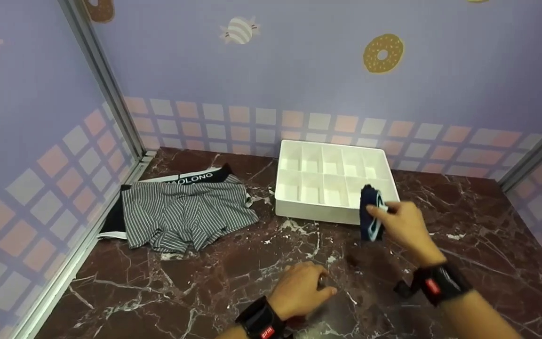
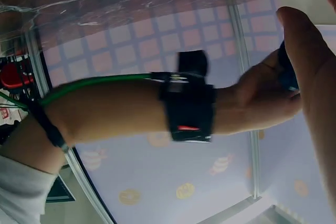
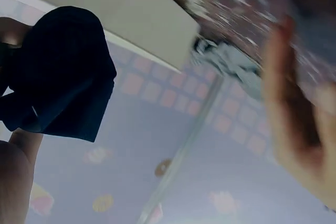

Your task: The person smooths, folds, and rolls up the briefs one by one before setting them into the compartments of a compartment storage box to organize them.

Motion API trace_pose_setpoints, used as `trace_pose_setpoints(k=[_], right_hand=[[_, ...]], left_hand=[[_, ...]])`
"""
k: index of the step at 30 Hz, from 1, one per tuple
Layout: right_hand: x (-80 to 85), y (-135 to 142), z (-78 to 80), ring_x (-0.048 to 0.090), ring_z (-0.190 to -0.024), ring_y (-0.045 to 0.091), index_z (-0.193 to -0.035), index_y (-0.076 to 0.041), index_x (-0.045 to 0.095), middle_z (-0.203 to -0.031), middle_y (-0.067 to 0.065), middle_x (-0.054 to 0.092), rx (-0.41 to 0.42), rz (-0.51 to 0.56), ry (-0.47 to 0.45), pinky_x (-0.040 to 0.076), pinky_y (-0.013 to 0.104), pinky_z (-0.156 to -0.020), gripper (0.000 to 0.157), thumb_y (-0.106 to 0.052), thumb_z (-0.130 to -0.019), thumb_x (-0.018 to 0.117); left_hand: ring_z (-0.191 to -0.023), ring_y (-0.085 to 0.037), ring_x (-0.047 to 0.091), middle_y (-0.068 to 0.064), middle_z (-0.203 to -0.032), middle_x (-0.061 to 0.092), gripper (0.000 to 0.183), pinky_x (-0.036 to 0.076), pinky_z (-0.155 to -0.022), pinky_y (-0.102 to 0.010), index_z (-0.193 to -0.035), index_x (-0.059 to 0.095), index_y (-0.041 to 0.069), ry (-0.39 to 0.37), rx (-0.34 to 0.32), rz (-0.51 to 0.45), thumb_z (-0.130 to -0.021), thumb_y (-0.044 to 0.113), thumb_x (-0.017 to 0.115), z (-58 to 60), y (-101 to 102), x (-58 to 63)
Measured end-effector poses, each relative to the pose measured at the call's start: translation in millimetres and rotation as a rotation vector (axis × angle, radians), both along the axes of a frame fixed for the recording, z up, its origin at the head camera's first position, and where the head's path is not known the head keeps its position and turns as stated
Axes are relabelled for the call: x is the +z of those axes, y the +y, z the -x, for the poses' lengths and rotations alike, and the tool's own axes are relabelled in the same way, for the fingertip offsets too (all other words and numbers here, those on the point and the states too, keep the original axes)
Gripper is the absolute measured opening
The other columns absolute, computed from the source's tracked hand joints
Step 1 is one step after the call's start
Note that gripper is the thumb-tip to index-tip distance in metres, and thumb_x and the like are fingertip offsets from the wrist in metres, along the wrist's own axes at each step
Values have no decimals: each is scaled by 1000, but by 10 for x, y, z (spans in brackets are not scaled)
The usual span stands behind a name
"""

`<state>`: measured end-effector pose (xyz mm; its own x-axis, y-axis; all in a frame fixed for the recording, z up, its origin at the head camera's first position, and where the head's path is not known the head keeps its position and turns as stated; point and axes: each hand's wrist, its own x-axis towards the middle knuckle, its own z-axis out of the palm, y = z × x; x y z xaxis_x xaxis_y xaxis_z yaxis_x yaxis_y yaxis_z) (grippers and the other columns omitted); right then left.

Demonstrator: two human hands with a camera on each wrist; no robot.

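My right hand pinches a folded navy cloth piece with a light blue edge, thumb on the near side. It hangs in front of the right end of a white divided box, partly covering it. In the right wrist view the dark folded cloth fills the left side; its exact kind cannot be told. My left hand hovers low over the tabletop, fingers loosely bent with nothing held. At the left, striped grey boxer briefs lie spread out over a black pair with a lettered waistband.
The box has two rows of several compartments and stands near the back wall. Brown marbled tabletop runs between patterned side walls. A metal rail marks the left corner. Both wrists wear black straps.
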<state>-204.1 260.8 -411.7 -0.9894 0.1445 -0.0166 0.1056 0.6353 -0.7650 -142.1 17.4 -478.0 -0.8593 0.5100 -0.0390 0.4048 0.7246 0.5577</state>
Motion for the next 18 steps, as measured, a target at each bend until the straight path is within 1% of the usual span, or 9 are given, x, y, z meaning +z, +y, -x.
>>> trace_pose_setpoints(k=[2,4,6,9,11,14,16,18], right_hand=[[54,37,198,58,-64,27,-95,0,68,-72,10,65,-19,-117,20,46,33,-51,48,-47,-83,63],[76,55,383,56,-66,27,-90,0,69,-70,9,64,-29,-223,34,42,32,-53,47,-46,-82,64],[70,51,557,56,-69,27,-83,-3,71,-68,9,64,-56,-291,35,41,33,-57,42,-45,-80,66],[55,42,761,57,-72,28,-74,-5,72,-67,8,65,-80,-356,23,41,36,-61,37,-41,-79,67],[36,32,873,58,-71,28,-68,-7,69,-64,8,65,-101,-383,11,42,37,-60,35,-40,-79,67],[-14,16,1006,57,-66,27,-60,-7,60,-61,7,62,-108,-428,-9,41,36,-56,36,-38,-78,67],[-57,1,1070,55,-64,27,-59,-8,54,-62,8,59,-94,-461,-37,41,36,-53,36,-36,-78,67],[-109,-27,1118,55,-63,28,-59,-8,51,-62,10,58,-55,-517,-32,43,39,-53,35,-33,-77,67]], left_hand=[[-96,-12,54,5,-103,62,39,40,-84,-34,-110,63,21,8,4,5,-81,47,62,-21,-1,31],[-98,-11,53,6,-103,61,39,40,-85,-34,-110,63,22,10,5,10,-80,47,62,-41,-5,54],[-98,-11,52,6,-102,61,39,40,-85,-33,-110,63,22,8,-1,11,-80,47,62,-55,-13,65],[-95,-9,51,8,-99,61,39,39,-83,-32,-110,64,23,22,-13,24,-80,48,62,-72,-13,78],[-93,-8,51,9,-97,61,40,40,-82,-31,-110,64,22,34,-18,37,-80,48,62,-76,-12,83],[-93,-8,52,11,-97,60,38,41,-82,-32,-109,64,23,55,-20,57,-80,48,62,-76,-19,98],[-95,-8,52,11,-99,61,37,41,-83,-32,-108,64,24,69,-21,67,-80,49,62,-69,-29,111],[-96,-9,52,11,-100,61,37,40,-83,-33,-107,64,24,79,-22,72,-80,48,63,-59,-49,126]])
